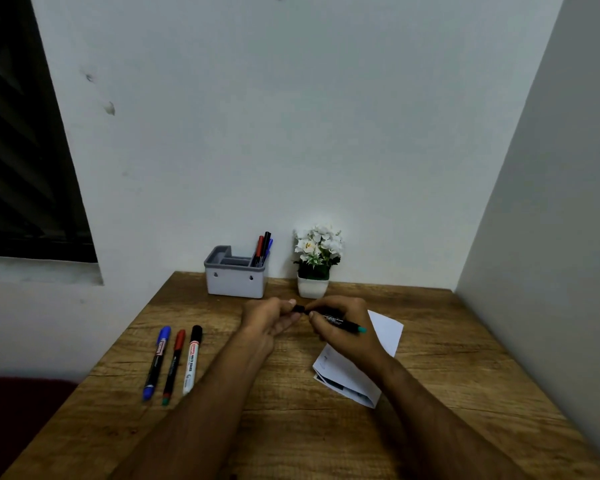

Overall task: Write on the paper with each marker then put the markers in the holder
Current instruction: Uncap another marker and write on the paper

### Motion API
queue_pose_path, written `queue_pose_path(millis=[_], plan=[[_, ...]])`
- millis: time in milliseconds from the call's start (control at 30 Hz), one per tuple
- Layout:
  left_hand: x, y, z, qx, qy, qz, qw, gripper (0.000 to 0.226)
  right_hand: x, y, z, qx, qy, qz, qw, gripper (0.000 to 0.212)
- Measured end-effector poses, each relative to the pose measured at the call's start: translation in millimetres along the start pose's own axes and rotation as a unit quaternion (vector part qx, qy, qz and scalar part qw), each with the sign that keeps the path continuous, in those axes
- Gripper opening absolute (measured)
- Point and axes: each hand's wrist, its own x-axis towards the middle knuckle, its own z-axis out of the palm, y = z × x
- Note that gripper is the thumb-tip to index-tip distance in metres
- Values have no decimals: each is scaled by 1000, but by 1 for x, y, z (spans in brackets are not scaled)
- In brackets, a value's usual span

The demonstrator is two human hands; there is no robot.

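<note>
My right hand point(343, 327) grips a black marker with a teal end point(343, 323) above the table. My left hand point(271, 317) pinches the marker's black cap point(298, 309) at its other end. A white paper point(385, 332) lies under and right of my right hand, partly hidden by the wrist. Three markers lie side by side at the left: a blue one point(156, 362), a red-capped one point(174, 365) and a white-bodied, black-capped one point(192, 360). The grey holder point(234, 280) stands at the back with three markers point(263, 249) in its right compartment.
A small white pot of white flowers point(315, 261) stands right of the holder by the wall. A wall runs along the table's right side. The wooden table point(291, 427) ends at the left beside a dark red seat point(21, 417).
</note>
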Motion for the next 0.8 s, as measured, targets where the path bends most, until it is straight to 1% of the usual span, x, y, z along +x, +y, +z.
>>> queue_pose_path(millis=[100,233,367,500,667,800], plan=[[-3,-2,2,-6,-11,3,1000,8,1,0,-1,6,4,-1,1000,16],[-5,-4,5,-12,-10,8,1000,16,3,1,-1,-3,20,1,1000,7],[-5,-5,3,-22,-19,-1,1000,21,5,2,0,-29,35,-16,999,8],[-7,-7,3,-33,-34,-16,999,22,5,4,4,-13,25,-20,999,5],[-2,-8,0,-34,-29,-19,999,23,2,7,10,7,27,20,999,15],[0,-9,-4,-40,-5,-20,999,25,4,11,14,8,34,40,999,6]])
